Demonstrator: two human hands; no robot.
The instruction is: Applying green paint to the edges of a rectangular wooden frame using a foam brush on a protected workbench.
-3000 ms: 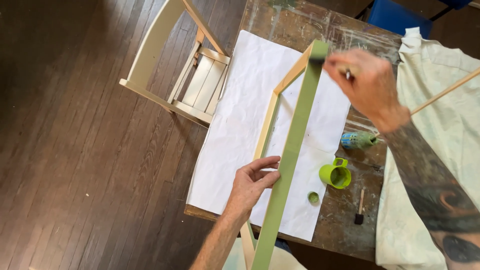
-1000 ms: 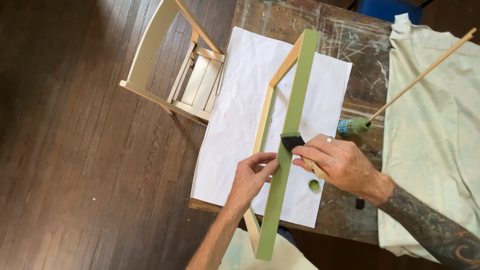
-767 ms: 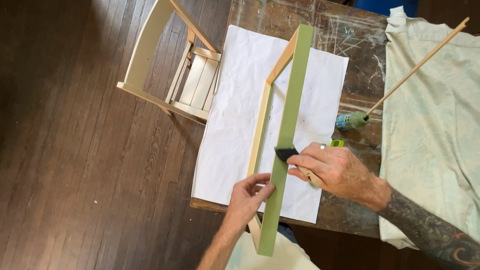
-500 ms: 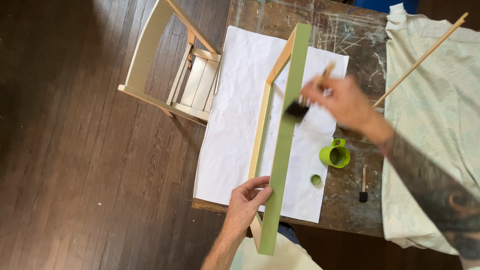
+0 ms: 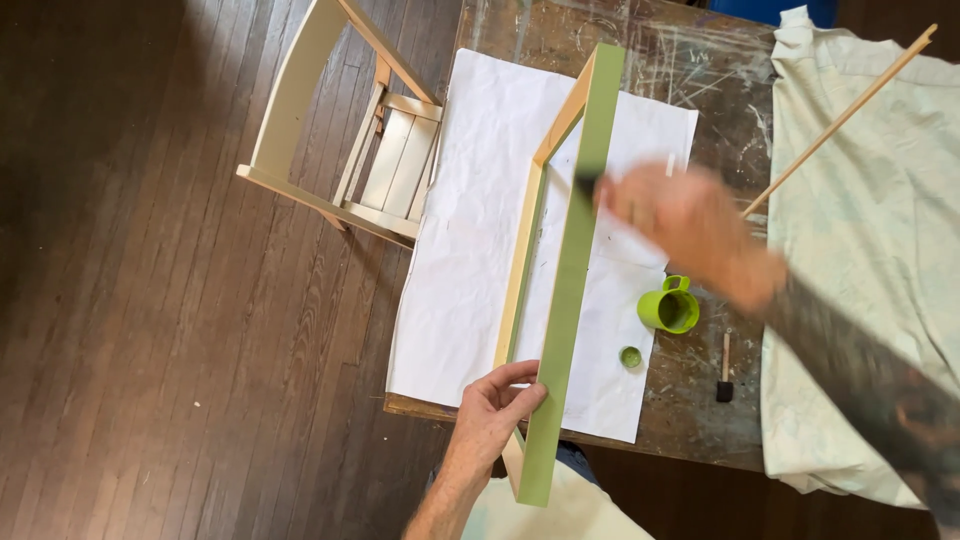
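A wooden frame (image 5: 570, 270) stands on edge over white paper (image 5: 470, 230), its top edge painted green and its inner sides bare wood. My left hand (image 5: 497, 408) grips the frame's near end from the left. My right hand (image 5: 690, 230), blurred with motion, holds a small dark foam brush (image 5: 588, 183) against the green edge about a third of the way down from the far end.
A green cup of paint (image 5: 668, 310) and its round lid (image 5: 630, 357) sit right of the frame, with a second foam brush (image 5: 724, 375) nearby. A pale cloth (image 5: 870, 250) and thin wooden dowel (image 5: 840, 115) lie at right. A bare wooden chair (image 5: 340, 130) stands left of the worn table (image 5: 700, 80).
My right hand ran the brush along the green edge: near the left hand a second ago, then away toward the far end. The left hand stayed at the near end.
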